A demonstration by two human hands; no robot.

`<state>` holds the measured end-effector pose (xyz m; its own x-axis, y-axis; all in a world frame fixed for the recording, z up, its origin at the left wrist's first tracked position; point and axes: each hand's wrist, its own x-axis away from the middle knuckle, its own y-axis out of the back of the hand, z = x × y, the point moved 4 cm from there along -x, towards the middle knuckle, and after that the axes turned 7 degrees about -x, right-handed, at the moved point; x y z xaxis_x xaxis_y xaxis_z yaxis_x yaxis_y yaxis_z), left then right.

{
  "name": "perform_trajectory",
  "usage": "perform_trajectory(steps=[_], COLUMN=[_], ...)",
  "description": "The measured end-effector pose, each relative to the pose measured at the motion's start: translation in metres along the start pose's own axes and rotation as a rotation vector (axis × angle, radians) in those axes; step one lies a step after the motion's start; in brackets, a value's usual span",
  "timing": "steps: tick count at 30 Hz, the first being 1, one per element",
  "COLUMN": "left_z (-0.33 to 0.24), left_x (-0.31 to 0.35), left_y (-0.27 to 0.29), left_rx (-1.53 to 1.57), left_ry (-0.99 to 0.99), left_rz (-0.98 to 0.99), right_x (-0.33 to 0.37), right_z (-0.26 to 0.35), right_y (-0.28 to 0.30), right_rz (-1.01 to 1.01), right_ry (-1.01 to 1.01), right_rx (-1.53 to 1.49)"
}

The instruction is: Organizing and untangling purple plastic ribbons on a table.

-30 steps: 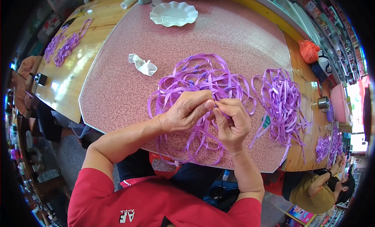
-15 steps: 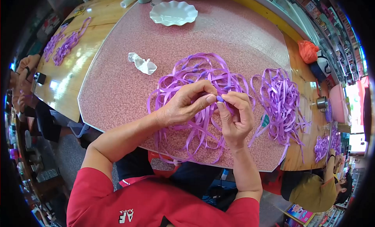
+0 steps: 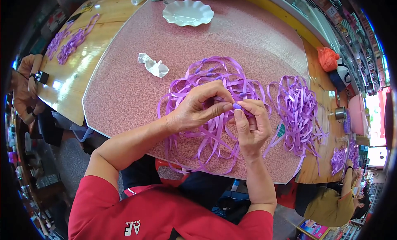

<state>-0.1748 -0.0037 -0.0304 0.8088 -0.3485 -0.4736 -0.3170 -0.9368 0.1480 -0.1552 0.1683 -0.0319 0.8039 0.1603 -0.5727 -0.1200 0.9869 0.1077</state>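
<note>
Above a heap of purple ribbon lanyards, my two hands meet fingertip to fingertip. Between them is a small violet plastic clasp. My right hand pinches the clasp between thumb and forefinger, its other fingers curled. My left hand is closed in a pinch at the clasp's left end; the ribbon under its fingertips is mostly hidden. Several more violet clasps show along the far side of the heap. A second, denser pile of purple lanyards lies to the right.
On the pink speckled table lie a crumpled white tissue and a white scalloped plate. More lanyards rest on the wooden table at left. An orange bag sits at far right. Other people sit on both sides.
The clasp and both hands have shifted very slightly right and nearer in the picture, still pinched together. The person at far left has changed arm position. The whole view has shifted a little.
</note>
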Motion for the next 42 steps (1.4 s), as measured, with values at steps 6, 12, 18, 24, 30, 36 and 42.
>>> perform_trajectory(steps=[6,12,18,24,30,36,42], left_z=[0.003,0.003,0.005,0.008,0.008,0.01,0.004], left_x=[0.003,-0.001,0.001,-0.005,-0.004,-0.004,-0.003], left_y=[0.0,-0.006,0.003,0.007,0.011,0.009,0.008], left_rx=[0.126,0.204,0.016,-0.349,-0.447,-0.444,-0.407], left_ry=[0.048,0.145,0.166,0.005,-0.013,-0.066,-0.095], left_rz=[0.01,0.041,-0.052,-0.129,-0.197,-0.2,-0.187], right_x=[-0.002,-0.006,-0.02,-0.026,-0.022,-0.03,-0.051], right_z=[0.003,0.01,0.022,0.032,-0.003,-0.03,-0.044], right_y=[-0.003,0.001,-0.005,0.052,0.123,0.13,0.126], right_rz=[0.028,-0.011,0.091,-0.225,-0.145,0.015,0.198], right_ry=[0.022,0.107,0.256,0.121,-0.387,-0.273,-0.258], right_rx=[0.01,0.139,0.196,0.487,0.781,1.142,1.151])
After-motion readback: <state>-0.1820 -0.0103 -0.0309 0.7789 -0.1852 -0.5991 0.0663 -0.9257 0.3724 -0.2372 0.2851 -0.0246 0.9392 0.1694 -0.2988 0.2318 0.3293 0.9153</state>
